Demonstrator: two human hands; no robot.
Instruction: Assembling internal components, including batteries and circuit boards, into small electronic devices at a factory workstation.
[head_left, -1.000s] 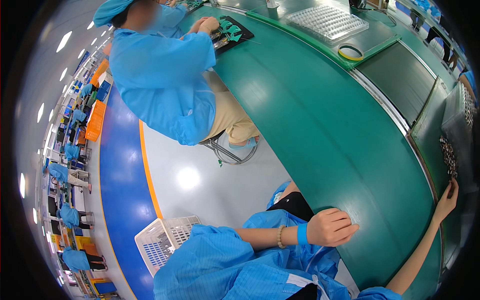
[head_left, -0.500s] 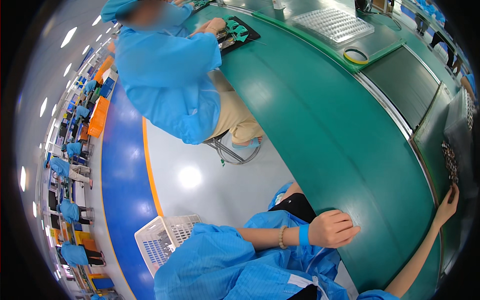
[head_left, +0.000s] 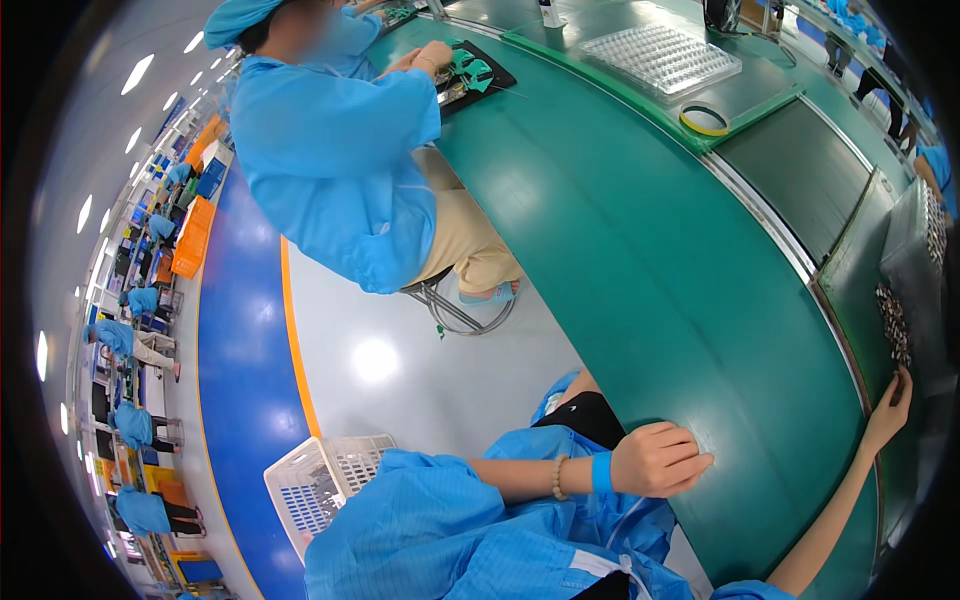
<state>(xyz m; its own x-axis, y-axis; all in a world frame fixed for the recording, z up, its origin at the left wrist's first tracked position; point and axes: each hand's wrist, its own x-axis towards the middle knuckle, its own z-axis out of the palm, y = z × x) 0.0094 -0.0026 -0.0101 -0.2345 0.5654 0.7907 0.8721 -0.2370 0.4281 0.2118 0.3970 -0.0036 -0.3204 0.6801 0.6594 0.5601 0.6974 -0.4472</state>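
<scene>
My left hand (head_left: 658,460) rests as a fist near the edge of the green tabletop (head_left: 690,370). Its fingers are curled under, so whatever they may hold is hidden. A beaded bracelet (head_left: 558,478) and a blue band (head_left: 601,473) circle that wrist. Far to the right, my right hand (head_left: 886,412) reaches out with its fingertips at the lower end of a pile of small dark and pale parts (head_left: 893,325). Thumb and fingers are drawn together there; anything between them is too small to make out. The pile lies beside a stack of clear trays (head_left: 912,240).
Across the table's left side a co-worker in blue (head_left: 330,160) sits handling green pieces on a black tray (head_left: 500,78). A clear moulded tray (head_left: 660,58) and a yellow-black tape roll (head_left: 704,119) lie at the back. A white basket (head_left: 300,490) stands at my left.
The whole view has shifted slightly left. My right hand's fingers have changed their pose a little at the pile's end; my left fist stays at the table edge.
</scene>
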